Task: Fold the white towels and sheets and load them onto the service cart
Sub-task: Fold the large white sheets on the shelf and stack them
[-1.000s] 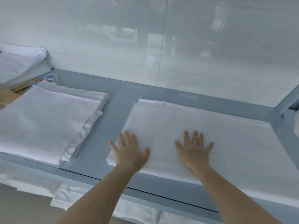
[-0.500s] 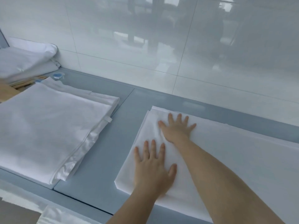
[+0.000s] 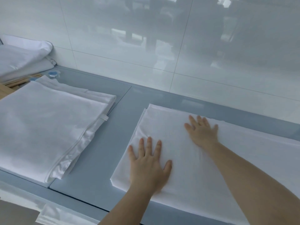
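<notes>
A folded white sheet (image 3: 243,159) lies flat on the grey-blue table (image 3: 100,153), running off the right edge of the view. My left hand (image 3: 148,164) presses flat on its near left corner, fingers spread. My right hand (image 3: 203,130) lies flat further back on the same sheet, fingers straight and slightly blurred. Left of them rests a second folded stack of white sheets (image 3: 45,127) with a shiny hem and a small tag.
A white tiled wall (image 3: 162,46) stands right behind the table. At the far left sit a pile of white pillows or linen (image 3: 21,57), wooden sticks and a small blue-lidded item (image 3: 52,73). More white cloth (image 3: 53,213) hangs below the table's front edge.
My right hand has slid rightward along the back part of the sheet. My left hand stays pressed on the near left corner. The view has shifted a little.
</notes>
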A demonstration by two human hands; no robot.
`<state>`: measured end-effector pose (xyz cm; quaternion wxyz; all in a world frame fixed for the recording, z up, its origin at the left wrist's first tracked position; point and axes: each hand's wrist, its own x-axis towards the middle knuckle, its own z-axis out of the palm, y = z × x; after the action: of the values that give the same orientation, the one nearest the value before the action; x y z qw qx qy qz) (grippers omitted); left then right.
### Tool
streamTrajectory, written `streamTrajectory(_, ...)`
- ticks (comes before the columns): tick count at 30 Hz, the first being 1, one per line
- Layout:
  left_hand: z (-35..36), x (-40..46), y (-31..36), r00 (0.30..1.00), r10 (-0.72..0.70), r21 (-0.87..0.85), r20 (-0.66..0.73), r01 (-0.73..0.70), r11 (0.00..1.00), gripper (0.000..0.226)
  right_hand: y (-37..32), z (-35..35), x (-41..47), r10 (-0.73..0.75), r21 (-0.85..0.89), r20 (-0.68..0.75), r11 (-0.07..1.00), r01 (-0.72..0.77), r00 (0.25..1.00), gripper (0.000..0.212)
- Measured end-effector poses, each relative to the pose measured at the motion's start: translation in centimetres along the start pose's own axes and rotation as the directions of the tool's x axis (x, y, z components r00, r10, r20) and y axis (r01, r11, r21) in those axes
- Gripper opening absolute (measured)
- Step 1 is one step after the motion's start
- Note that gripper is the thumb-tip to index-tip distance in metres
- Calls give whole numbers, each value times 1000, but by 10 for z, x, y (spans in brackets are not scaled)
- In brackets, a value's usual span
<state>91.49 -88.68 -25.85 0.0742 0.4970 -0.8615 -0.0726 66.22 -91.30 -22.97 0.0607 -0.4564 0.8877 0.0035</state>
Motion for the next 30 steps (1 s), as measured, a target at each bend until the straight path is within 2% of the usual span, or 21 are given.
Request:
streamTrajectory(2, 0, 0, 0, 1000, -11, -3, -4, 11, 1000, 77, -1, 1, -9, 103, 36, 2, 994, -103, 995, 61)
streamTrajectory(3, 0, -1, 0, 1000, -18, -3, -6, 18, 1000, 74, -13, 4, -16, 96, 50, -3, 994, -96, 995, 60)
streamTrajectory(5, 0, -1, -1, 999, -33, -5, -12, 33, 999, 66, -50, 15, -38, -52, 45, -28, 998, 54, 998, 60)
streamTrajectory(7, 0, -1, -2, 999, -53, -11, -14, 53, 999, 62, -82, 27, -65, -258, 9, -49, 966, 259, 965, 57)
streamTrajectory(9, -1, -1, -3, 997, -72, -17, -8, 72, 997, 61, -82, 32, -82, -349, -24, -42, 937, 349, 936, 56)
streamTrajectory(11, -2, -1, -3, 996, -88, -19, 3, 88, 996, 63, -50, 27, -85, -311, -32, -43, 950, 310, 949, 58)
streamTrajectory(16, -4, -2, -2, 994, -106, -1, 29, 106, 994, 68, 67, 15, -96, -6, -25, -16, 1000, 6, 1000, 59)
streamTrajectory(20, -8, -4, -1, 992, -120, 18, 40, 119, 993, 68, 81, 16, -126, 127, 14, 14, 992, -127, 992, 60)
streamTrajectory(22, -9, -6, 1, 991, -130, 20, 31, 129, 991, 67, 65, 20, -146, 112, 29, 30, 993, -113, 993, 61)
streamTrajectory(26, -14, -9, 1, 989, -144, 18, 24, 143, 990, 62, 62, 28, -188, -126, 33, 64, 992, 124, 990, 63)
streamTrajectory(28, -15, -9, 0, 989, -142, 10, 27, 142, 990, 60, 97, 25, -199, -109, 19, 70, 994, 108, 992, 65)
streamTrajectory(30, -16, -11, 1, 987, -155, 10, 34, 155, 988, 57, 147, 20, -209, 22, -6, 65, 1000, -22, 998, 65)
